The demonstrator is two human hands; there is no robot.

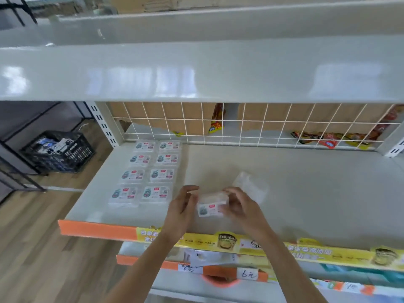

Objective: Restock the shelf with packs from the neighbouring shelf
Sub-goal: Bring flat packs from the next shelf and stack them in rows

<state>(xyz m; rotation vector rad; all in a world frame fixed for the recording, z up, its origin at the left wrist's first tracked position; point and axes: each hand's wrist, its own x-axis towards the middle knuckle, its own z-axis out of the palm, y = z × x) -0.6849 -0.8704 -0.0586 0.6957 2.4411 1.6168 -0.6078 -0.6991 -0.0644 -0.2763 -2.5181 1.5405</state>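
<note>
Right grip [239,207] curls round pack [212,205], left grip [181,206] straight-fingered alongside, over bare shelf [317,193] front.

Bright, even daylight; window glare on the glossy upper shelf [196,73]. Soft overall blur, edges bowed by the wide lens.

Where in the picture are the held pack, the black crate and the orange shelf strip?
held pack [210,209]: head view, on its printed label.
black crate [80,152]: head view, on its slotted side wall.
orange shelf strip [96,229]: head view, on its plain left part.
</note>
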